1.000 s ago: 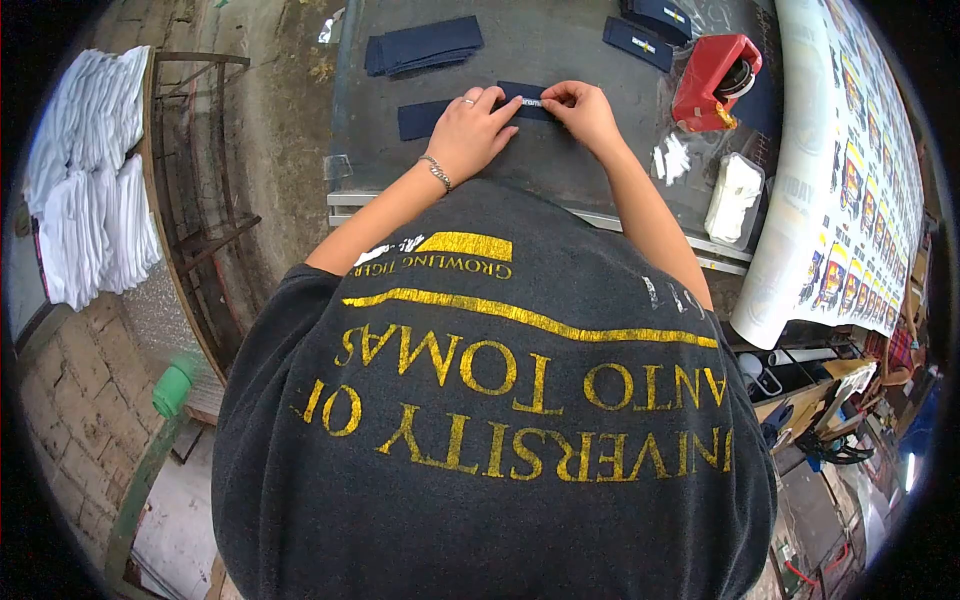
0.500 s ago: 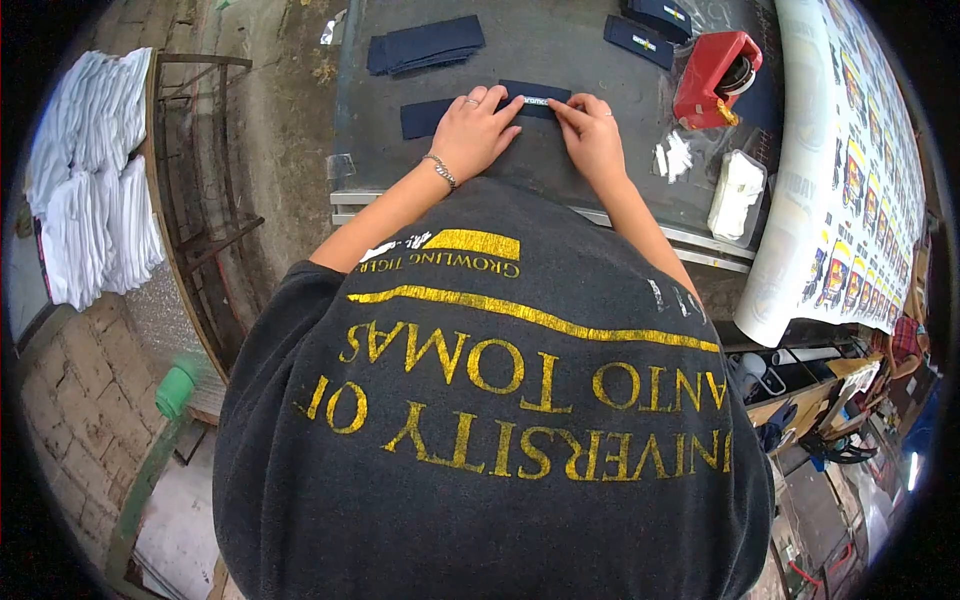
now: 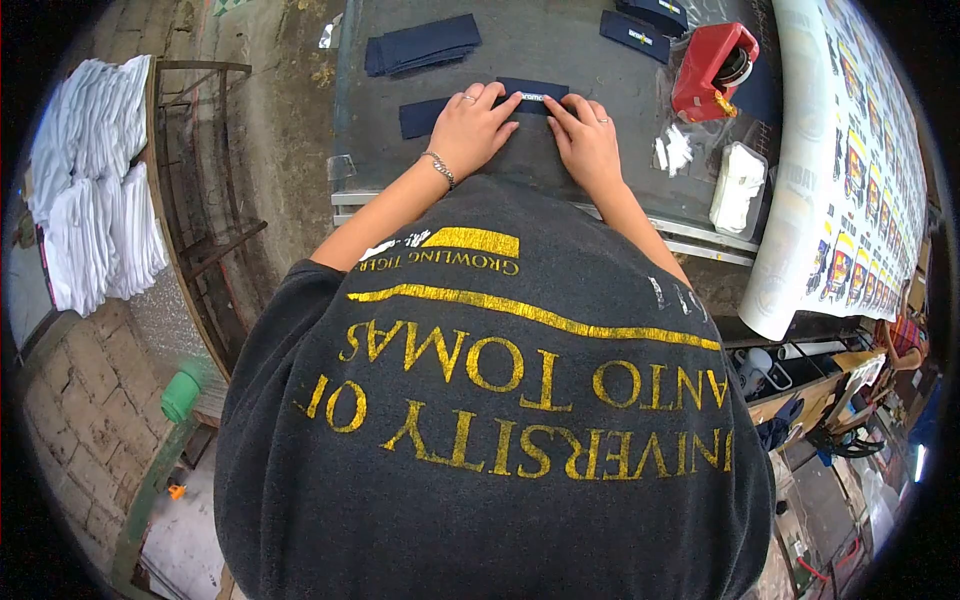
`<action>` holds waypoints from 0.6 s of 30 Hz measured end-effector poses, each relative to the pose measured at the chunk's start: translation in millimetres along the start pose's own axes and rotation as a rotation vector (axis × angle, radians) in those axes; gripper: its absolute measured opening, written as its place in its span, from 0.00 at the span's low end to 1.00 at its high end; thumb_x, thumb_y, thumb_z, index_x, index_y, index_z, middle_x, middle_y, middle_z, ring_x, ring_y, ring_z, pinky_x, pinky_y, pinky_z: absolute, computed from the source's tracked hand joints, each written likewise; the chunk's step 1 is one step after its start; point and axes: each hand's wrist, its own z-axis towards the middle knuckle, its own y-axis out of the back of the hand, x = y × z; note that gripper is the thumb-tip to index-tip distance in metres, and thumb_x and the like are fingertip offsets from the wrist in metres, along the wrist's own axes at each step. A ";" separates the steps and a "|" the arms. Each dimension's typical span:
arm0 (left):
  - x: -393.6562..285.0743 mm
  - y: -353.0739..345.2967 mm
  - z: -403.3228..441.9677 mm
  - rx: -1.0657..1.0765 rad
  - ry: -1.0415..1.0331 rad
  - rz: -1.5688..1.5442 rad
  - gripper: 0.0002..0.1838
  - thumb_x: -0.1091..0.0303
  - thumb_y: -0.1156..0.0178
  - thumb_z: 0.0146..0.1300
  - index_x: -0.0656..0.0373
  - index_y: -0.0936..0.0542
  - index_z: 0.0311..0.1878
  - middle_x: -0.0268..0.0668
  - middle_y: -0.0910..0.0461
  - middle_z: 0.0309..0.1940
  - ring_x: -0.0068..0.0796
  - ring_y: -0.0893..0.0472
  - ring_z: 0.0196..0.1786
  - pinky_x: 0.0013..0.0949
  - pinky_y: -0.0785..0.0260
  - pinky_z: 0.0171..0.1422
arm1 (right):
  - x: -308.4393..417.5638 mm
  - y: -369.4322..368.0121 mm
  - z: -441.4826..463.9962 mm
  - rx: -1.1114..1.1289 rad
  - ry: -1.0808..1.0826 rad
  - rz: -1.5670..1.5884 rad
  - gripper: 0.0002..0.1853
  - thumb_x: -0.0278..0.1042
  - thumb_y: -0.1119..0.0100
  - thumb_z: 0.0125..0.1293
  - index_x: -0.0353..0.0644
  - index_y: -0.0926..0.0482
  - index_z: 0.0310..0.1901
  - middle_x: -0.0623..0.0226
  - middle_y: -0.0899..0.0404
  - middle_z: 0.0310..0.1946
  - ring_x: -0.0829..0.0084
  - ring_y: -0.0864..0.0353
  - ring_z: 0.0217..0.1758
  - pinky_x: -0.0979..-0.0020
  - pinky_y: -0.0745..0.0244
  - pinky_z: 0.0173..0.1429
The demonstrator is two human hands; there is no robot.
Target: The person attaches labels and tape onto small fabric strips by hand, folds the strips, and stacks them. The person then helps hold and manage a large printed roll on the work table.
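A navy fabric strip lies on the dark table in front of me, with a small white-lettered label on it. My left hand rests flat, its index fingertip at the label's left end and its thumb apart. At the label's right end are the fingertips of my right hand, stretched out and pressing down. Another navy strip lies partly under my left hand.
Stacked navy strips lie at the back left, labelled strips at the back right. Right of my hands are a red tape dispenser, small white pieces, a clear tray and a large printed roll.
My right hand's fingers have shifted slightly at the label's right end. My left hand stays in place on the strip. The whole view has moved a little.
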 end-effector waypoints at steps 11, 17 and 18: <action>0.3 -1.0 0.0 -0.015 0.001 -0.005 0.22 0.58 0.37 0.65 0.50 0.21 0.61 0.35 0.25 0.51 0.36 0.24 0.54 0.39 0.28 0.55 | 0.6 -0.8 -2.5 0.026 0.007 -0.059 0.17 0.36 0.42 0.68 0.52 0.19 0.58 0.69 0.23 0.52 0.63 0.25 0.58 0.59 0.30 0.60; 0.3 -1.2 0.2 -0.028 0.000 -0.014 0.21 0.58 0.37 0.64 0.51 0.20 0.60 0.35 0.25 0.51 0.36 0.24 0.54 0.39 0.28 0.55 | -1.6 -3.9 -2.7 0.011 0.021 -0.072 0.17 0.36 0.41 0.67 0.52 0.18 0.57 0.69 0.23 0.53 0.63 0.25 0.57 0.59 0.30 0.59; 0.2 -1.1 0.0 -0.028 0.000 -0.014 0.21 0.58 0.37 0.64 0.51 0.20 0.60 0.35 0.25 0.51 0.36 0.24 0.54 0.39 0.28 0.55 | -1.6 -3.8 -2.9 0.011 0.020 -0.071 0.17 0.36 0.41 0.67 0.52 0.18 0.57 0.69 0.23 0.53 0.63 0.25 0.57 0.59 0.30 0.59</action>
